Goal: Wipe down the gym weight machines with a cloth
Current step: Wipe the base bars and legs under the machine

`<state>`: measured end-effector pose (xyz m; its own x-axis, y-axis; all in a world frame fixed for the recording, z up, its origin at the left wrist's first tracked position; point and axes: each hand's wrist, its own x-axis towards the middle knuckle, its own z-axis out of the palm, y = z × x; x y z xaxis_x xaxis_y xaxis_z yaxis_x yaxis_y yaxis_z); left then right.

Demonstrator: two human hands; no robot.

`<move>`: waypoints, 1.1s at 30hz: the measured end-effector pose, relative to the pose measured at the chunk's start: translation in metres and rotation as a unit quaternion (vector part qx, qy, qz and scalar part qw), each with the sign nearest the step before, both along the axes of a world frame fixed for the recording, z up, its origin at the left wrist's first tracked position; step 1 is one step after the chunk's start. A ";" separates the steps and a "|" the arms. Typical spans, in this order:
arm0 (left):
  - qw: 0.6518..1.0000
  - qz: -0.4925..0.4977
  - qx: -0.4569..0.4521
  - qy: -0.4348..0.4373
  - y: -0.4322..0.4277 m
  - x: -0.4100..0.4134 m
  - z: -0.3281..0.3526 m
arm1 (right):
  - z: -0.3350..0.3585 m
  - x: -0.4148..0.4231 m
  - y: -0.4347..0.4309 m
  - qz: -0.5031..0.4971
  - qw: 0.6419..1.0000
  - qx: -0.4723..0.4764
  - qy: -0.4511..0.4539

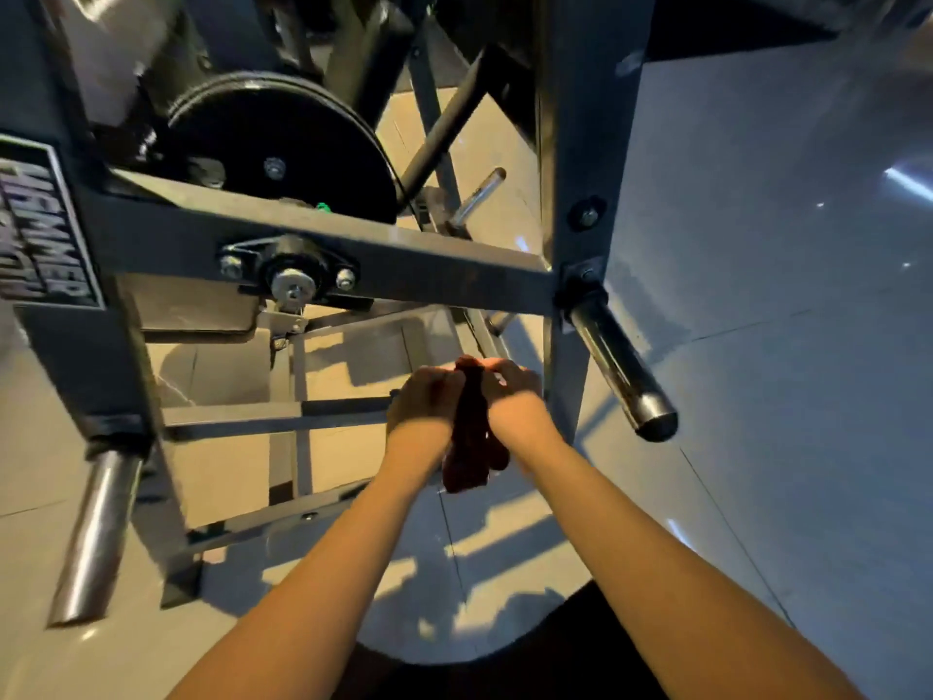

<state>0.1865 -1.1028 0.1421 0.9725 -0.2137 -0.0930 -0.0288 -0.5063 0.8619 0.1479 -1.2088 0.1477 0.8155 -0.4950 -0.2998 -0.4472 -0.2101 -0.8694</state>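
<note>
Pale glossy floor tiles (757,295) fill the scene under dim light, streaked with hard shadows from a grey steel weight machine (313,245) that takes up the view from nine o'clock to one o'clock. A black round pulley disc (282,154) sits at eleven o'clock behind the machine's slanted crossbar, and a bolted bearing (290,275) is fixed on that bar just below it. A label plate (43,229) with white lettering hangs at the nine o'clock edge. One chrome plate peg (618,368) sticks out from the upright post at three o'clock; another chrome peg (93,533) points down at eight o'clock.

Just below centre, the person's two bare forearms reach forward and the hands meet. The left hand (426,394) and the right hand (512,391) both have their fingers curled shut around the top of a dark reddish cloth (472,447), which is bunched between them and hangs down between the wrists toward six o'clock. The cloth is in the air in front of the machine's lower frame rails (242,419), and whether it touches them cannot be told.
</note>
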 end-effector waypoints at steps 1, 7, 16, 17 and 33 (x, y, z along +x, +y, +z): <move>1.000 -0.014 0.008 0.000 0.000 -0.004 0.019 | 0.019 -0.007 -0.002 -0.022 0.999 0.042 -0.004; 0.994 -0.001 -0.101 0.048 -0.024 -0.026 0.107 | 0.106 -0.043 -0.032 -0.042 0.991 0.117 -0.052; 0.919 0.038 -0.348 0.184 -0.108 -0.080 0.188 | 0.185 -0.078 -0.132 0.032 0.988 0.121 -0.089; 0.922 0.042 -0.344 0.171 -0.120 -0.087 0.194 | 0.191 -0.078 -0.143 0.031 0.988 0.117 -0.094; 0.945 0.223 -0.219 -0.095 -0.208 -0.047 0.240 | 0.263 -0.014 -0.239 0.154 0.979 0.052 -0.126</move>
<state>0.1391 -1.3108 0.3825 0.9652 0.2435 0.0956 -0.0726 -0.1016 0.9922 0.1343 -1.4480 0.4110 0.9759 -0.1908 -0.1055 -0.1450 -0.2068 -0.9676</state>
